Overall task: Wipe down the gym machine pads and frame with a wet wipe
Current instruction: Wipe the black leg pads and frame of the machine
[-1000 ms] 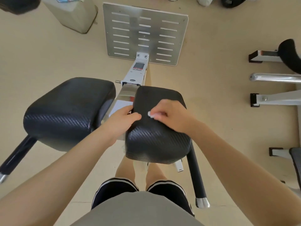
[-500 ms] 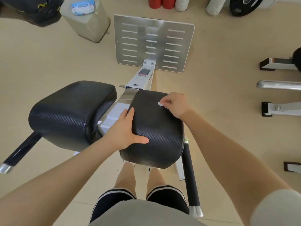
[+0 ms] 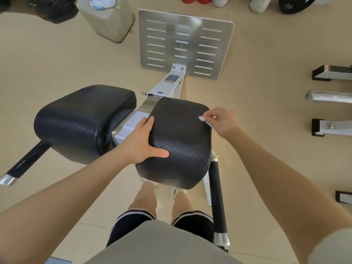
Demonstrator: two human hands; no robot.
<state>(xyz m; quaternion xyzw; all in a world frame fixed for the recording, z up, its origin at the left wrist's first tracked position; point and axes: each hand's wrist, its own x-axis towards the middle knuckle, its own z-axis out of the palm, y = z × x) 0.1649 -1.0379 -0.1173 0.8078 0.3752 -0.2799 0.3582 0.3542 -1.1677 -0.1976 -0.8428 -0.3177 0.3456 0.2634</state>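
Moved rightward, right hand (image 3: 222,121) pinches wet wipe (image 3: 202,118); left hand (image 3: 142,141) flat on pad (image 3: 181,141).

Gym: padded machine (image 3: 179,141), weight plate (image 3: 297,4), foam rollers (image 3: 196,0).

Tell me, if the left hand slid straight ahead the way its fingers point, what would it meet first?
Probably the steel frame plate between the two pads; the left hand lies along the right pad's inner edge, fingers aimed there. Depth is hard to judge.
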